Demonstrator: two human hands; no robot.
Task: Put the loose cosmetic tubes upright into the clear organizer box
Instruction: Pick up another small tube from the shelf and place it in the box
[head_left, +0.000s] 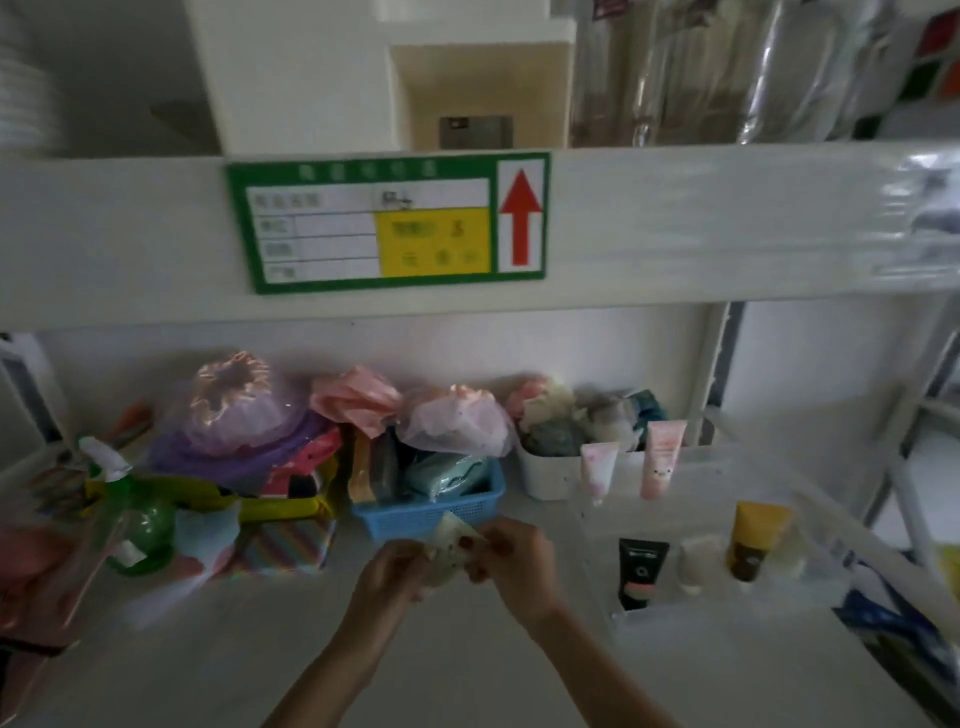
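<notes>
My left hand and my right hand meet over the middle of the white shelf, both gripping one pale whitish tube between them. To the right stands the clear organizer box. Upright in it are two pink tubes at the back. In the front row are a black tube, a white tube and a yellow and brown tube. The box walls are faint and blurred.
Behind my hands sit a blue basket, a white bin of soft items, a yellow tray under purple and pink bagged goods, and a green spray bottle. A labelled shelf beam hangs overhead. Blue packaging lies far right.
</notes>
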